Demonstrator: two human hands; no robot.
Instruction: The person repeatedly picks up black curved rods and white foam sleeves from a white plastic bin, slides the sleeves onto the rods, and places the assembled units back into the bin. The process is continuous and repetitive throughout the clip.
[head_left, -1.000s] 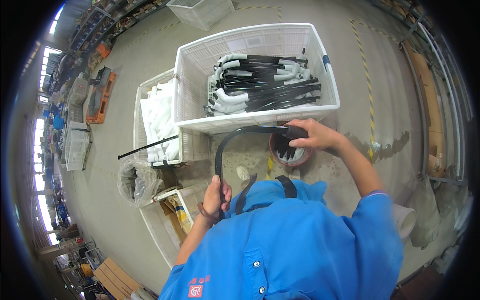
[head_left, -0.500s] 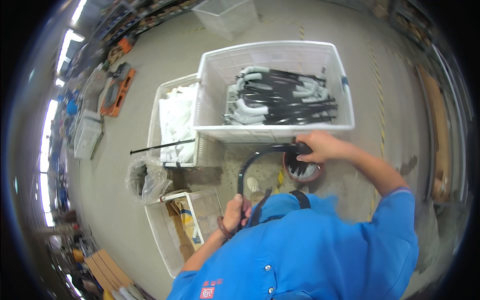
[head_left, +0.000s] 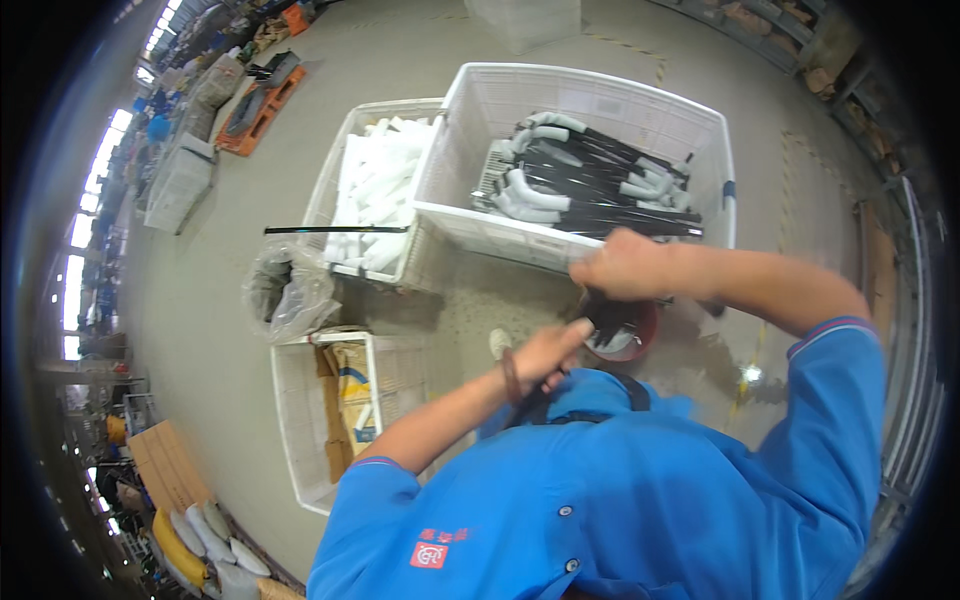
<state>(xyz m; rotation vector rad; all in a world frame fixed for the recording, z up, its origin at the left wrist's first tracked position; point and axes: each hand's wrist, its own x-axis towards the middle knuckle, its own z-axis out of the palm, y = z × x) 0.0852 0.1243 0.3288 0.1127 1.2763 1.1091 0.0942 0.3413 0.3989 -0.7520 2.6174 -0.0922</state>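
Note:
Fingers closed, my left hand (head_left: pixel 555 358) grips a black tube (head_left: pixel 527 408) close to the front of my blue shirt. My right hand (head_left: pixel 618 268) is ahead and to the right, wrapped round dark material that is blurred; it looks like the same curved tube, whose bend is mostly hidden. Below the hands stands a reddish bucket (head_left: pixel 648 338) with black and whitish contents. Beyond the right hand is a large white crate (head_left: pixel 727 150), holding many black rods (head_left: pixel 590 170) with grey curved ends (head_left: pixel 530 192).
A second crate (head_left: pixel 318 190) of white pieces (head_left: pixel 380 180) stands left, with a thin black rod (head_left: pixel 335 230) across it. Nearer are a clear plastic bag (head_left: pixel 300 300) and a white crate (head_left: pixel 290 420) with cardboard. An orange pallet (head_left: pixel 262 115) lies far left.
The curved tube, plainly visible before, has turned and is now largely hidden between my hands. My left hand has moved up and right, closer to the right hand. The view has shifted.

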